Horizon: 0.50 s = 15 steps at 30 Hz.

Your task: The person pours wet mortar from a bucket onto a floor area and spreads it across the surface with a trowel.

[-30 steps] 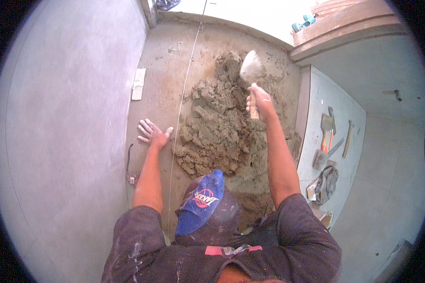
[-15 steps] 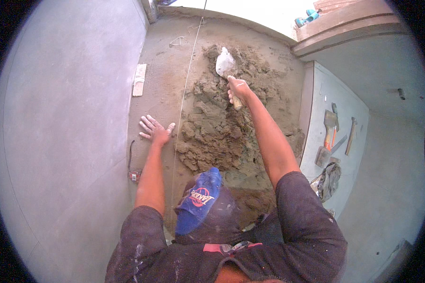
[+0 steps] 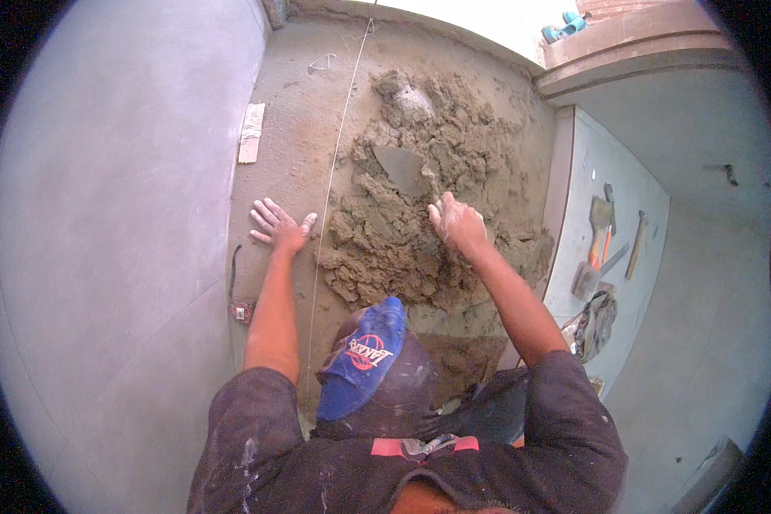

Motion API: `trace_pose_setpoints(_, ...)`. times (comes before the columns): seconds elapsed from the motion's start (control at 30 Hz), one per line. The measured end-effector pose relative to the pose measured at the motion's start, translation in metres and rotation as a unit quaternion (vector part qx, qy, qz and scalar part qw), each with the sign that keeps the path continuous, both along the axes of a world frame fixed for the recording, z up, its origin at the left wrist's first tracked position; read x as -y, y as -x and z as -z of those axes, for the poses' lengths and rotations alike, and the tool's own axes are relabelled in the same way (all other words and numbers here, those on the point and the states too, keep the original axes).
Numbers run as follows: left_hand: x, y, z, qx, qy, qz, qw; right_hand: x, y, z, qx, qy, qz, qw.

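My right hand (image 3: 461, 224) is closed round the handle of a pointed trowel. Its dark blade (image 3: 397, 168) rests against a heap of wet brown mortar (image 3: 377, 248), to the upper left of the hand. A pale smooth patch (image 3: 414, 101) shows on the heap's far end. My left hand (image 3: 281, 228) lies flat with fingers spread on the grey mortar-coated floor (image 3: 295, 111), left of a taut white string (image 3: 341, 137). Below the heap is dark cloth with a blue panel (image 3: 367, 351), between my arms.
A whitish strip of tile or board (image 3: 251, 134) lies by the left wall (image 3: 128, 214). Nearby is a small red device (image 3: 242, 312) with a dark strap. On the right, a pale board holds a wide brush (image 3: 600, 218), a hammer (image 3: 637, 244) and a crumpled dark bag (image 3: 597, 325). Blue sandals (image 3: 565, 28) stand beyond.
My right hand has drawn the trowel nearer and slightly right, from the heap's far end to its middle. The pale patch is now uncovered. My left hand stays planted.
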<state>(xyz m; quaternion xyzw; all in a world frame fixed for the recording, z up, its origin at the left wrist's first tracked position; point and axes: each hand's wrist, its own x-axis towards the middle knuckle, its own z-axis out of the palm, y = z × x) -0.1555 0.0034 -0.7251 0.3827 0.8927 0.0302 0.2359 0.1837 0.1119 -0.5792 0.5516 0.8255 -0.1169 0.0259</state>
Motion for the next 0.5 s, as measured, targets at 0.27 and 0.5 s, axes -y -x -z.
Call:
trace_pose_setpoints(0.27, -0.006, -0.003, -0.006, 0.038, 0.003, 0.002, 0.999, -0.077, 0.022, -0.004, 0.037, -0.01, 0.041, 0.998)
trace_pose_setpoints(0.5, -0.006, 0.002, -0.012, 0.023, 0.018, 0.001, 1.0, -0.088, 0.008, -0.017, 0.055, 0.04, 0.041, 0.997)
